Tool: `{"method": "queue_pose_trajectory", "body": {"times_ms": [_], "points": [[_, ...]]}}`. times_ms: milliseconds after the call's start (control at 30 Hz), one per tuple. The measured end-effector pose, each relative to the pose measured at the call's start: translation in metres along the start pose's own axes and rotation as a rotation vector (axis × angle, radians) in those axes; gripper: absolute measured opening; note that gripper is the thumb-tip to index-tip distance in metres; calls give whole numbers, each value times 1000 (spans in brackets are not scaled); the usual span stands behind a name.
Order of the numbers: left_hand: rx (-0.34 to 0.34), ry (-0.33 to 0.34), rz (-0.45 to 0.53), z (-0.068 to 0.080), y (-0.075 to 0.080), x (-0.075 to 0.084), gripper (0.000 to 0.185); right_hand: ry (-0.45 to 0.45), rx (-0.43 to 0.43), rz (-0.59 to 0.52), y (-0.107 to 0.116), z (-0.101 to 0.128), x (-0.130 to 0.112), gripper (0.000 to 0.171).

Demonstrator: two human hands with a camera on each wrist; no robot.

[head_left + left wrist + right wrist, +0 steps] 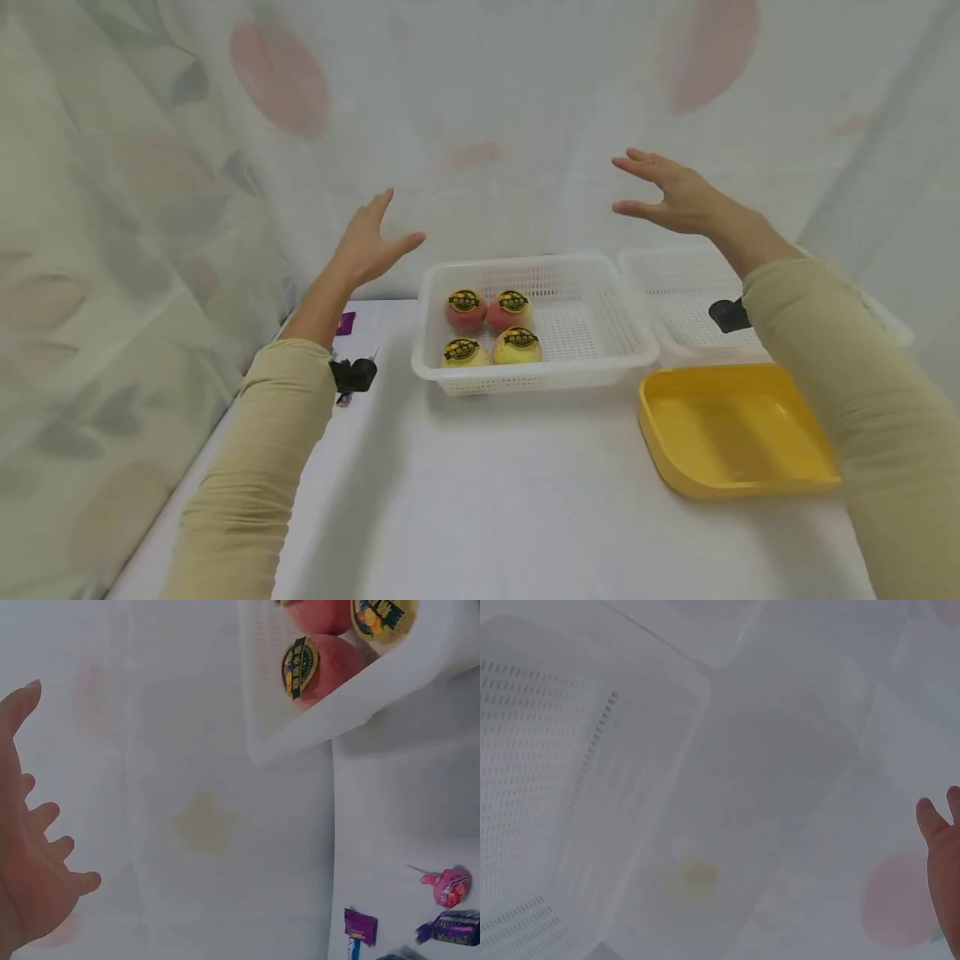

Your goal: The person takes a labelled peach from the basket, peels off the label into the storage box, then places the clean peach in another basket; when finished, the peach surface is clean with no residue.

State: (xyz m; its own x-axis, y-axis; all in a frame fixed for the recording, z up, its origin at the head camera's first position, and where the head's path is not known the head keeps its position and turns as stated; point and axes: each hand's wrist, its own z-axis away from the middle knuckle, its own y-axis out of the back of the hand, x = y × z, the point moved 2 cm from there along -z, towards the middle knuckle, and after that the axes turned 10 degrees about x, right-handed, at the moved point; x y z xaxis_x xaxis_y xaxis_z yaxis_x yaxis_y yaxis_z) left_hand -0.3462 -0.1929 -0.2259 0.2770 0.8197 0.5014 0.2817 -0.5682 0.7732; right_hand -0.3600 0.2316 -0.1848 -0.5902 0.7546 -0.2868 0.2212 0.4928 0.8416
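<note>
Both hands are raised in the air and hold nothing. In the head view the left hand is up to the left of a white perforated basket, thumb spread from the fingers. My right hand hangs above a second white basket, thumb and fingers apart. Inside the first basket, at its left side, lie two reddish peaches and two yellowish peaches, each with a black and gold label. The left wrist view shows the left fingers spread, well apart from a red peach.
A yellow tray sits at the right front, partly behind the right sleeve. Several wrapped candies lie left of the baskets, among them a purple wrapper, a pink lollipop and a dark purple candy. Patterned curtains enclose the table.
</note>
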Motion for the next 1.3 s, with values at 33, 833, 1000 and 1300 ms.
{"method": "queue_pose_trajectory", "body": {"times_ms": [33,833,1000,1300], "points": [[8,5,42,3,-2,-4,88,2,23,-47,-6,3,1,74],[-149,231,781,95,-70,-73,70,-366,-345,-801,-154,44,0,71],[-191,270,831,107,-89,-78,67,-365,-427,-787,-173,44,-9,74],[-200,314,971,130,-112,-70,65,-370,-522,-698,-198,41,-27,81]]}}
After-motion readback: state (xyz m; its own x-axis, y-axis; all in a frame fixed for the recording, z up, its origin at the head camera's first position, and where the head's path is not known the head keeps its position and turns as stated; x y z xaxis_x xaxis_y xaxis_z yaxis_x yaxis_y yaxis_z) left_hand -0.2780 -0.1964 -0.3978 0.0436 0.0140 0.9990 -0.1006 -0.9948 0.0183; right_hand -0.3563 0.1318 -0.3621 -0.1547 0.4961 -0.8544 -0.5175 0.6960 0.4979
